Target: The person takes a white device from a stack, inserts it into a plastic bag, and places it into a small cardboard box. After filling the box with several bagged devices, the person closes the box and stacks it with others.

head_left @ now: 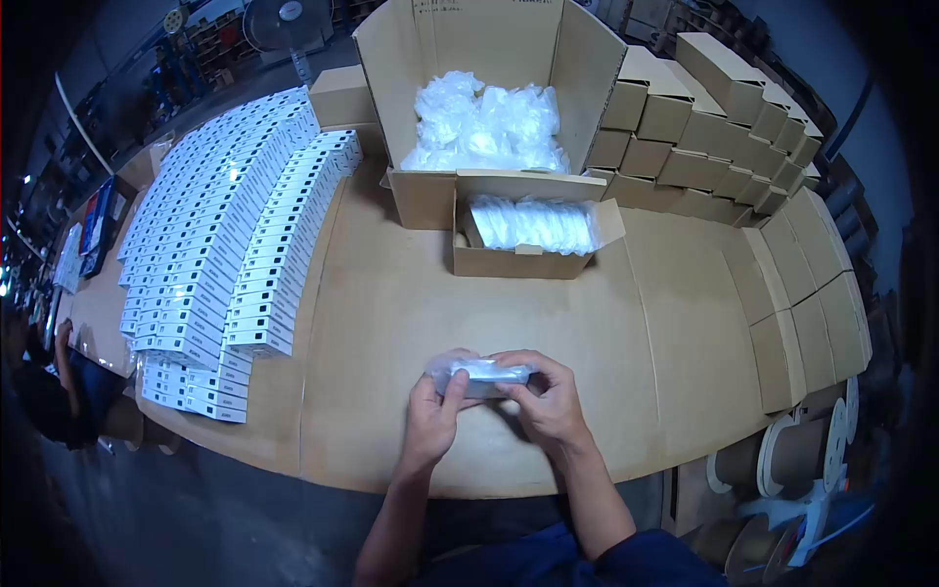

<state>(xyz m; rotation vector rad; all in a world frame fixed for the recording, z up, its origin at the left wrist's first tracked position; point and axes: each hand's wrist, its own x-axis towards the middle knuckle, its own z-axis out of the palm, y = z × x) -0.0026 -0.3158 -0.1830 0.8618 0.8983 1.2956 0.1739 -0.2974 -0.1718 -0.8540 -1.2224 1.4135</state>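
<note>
Right sleeve (657, 561): dark navy, forearm (599, 497) bare
Garment front (533, 561): dark blue, creased
Left hand (432, 419): bare
Right hand (554, 399): bare

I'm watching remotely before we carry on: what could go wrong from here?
The glossy plastic-wrapped item, held in the left hand and right hand, might slip if the grip loosens. The side flap of the small open carton sticks outward and could get knocked. The stacked white boxes on the left of the table might topple if bumped.
</note>
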